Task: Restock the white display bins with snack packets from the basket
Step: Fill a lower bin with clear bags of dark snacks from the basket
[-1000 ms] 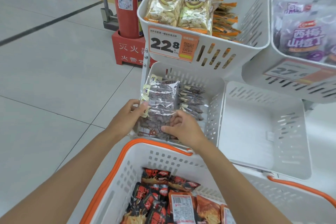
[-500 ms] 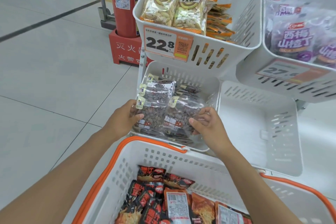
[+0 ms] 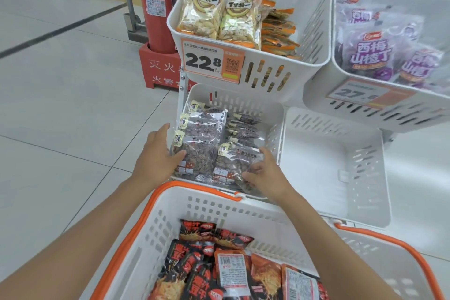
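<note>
A lower white display bin [image 3: 275,114] holds several clear packets of dark nuts. My left hand [image 3: 155,156] grips the left stack of nut packets [image 3: 199,143], thumb on its front. My right hand [image 3: 263,173] pinches the front right nut packet [image 3: 233,163] at its lower right edge. Below my arms sits the white basket with an orange rim [image 3: 194,187], holding several black-and-red and orange snack packets [image 3: 219,265].
An empty white bin [image 3: 365,143] stands to the right. Above are a bin of yellow peanut packets [image 3: 219,10] with a 22.8 price tag [image 3: 211,61] and a bin of purple packets [image 3: 372,53]. A red fire extinguisher [image 3: 155,5] stands at the left on the tiled floor.
My right hand has moved right, and a nut packet now stands at the bin's front right beside the left stack. My left hand stays on the left stack.
</note>
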Demonstrator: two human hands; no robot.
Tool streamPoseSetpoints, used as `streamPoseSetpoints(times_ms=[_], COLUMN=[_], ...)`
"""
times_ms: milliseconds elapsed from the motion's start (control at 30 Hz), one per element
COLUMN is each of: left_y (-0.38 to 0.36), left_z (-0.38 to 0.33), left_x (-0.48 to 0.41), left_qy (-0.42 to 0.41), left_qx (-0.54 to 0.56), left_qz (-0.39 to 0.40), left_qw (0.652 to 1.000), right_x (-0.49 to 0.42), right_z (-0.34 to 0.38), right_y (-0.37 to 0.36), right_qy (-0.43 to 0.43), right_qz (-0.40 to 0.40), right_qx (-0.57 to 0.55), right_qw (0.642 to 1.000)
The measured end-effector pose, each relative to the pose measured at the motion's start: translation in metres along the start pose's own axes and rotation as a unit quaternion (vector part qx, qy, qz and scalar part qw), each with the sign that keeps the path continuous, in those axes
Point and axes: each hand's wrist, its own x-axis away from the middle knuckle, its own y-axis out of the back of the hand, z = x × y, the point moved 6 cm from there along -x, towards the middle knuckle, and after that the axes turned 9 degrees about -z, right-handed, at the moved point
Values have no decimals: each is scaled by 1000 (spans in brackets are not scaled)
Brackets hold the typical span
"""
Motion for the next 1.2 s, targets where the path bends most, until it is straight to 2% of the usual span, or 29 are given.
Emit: streamPoseSetpoints(times_ms=[100,200,267,367,433,533,600,667,800,867,933,1033,1133,1200], left_y=[7,14,12,1,-8,-30,-43,-50,-51,-51,-52,-55,-65,-74], left_z=[-22,-59,-86,-121,-140,-143,-132,-118,-101,-97,-93,-92,-104,-108], left_x=[11,31,48,83,114,164,198,225,259,266,270,275,289,290], left_qy=[-22,-55,-90,-134,-165,-173,-139,-103,-61,-56,-43,-20,0,16], left_qx=[-36,-48,-43,-6,8,13,14,19,9,0,3,31,72,88], left_qz=[-39,-65,-40,39,87,172,237,285,334,337,342,348,411,415], left_qw=[998,995,994,990,982,970,962,953,941,940,939,937,909,905], right_x=[6,18,37,84,120,173,207,236,278,286,278,258,237,227], right_z=[7,9,16,25,21,-21,-64,-111,-192,-215,-203,-160,-103,-73], right_y=[1,15,32,62,79,91,89,78,46,35,40,53,70,79], right_qy=[12,44,79,142,163,103,32,-30,-139,-127,-59,-6,68,99], right_qz=[12,-25,-54,-81,-73,21,112,174,258,277,258,230,157,105], right_qx=[15,35,35,34,63,130,166,200,285,352,418,326,212,111], right_qw=[1000,998,995,986,982,986,979,964,913,885,869,917,962,983])
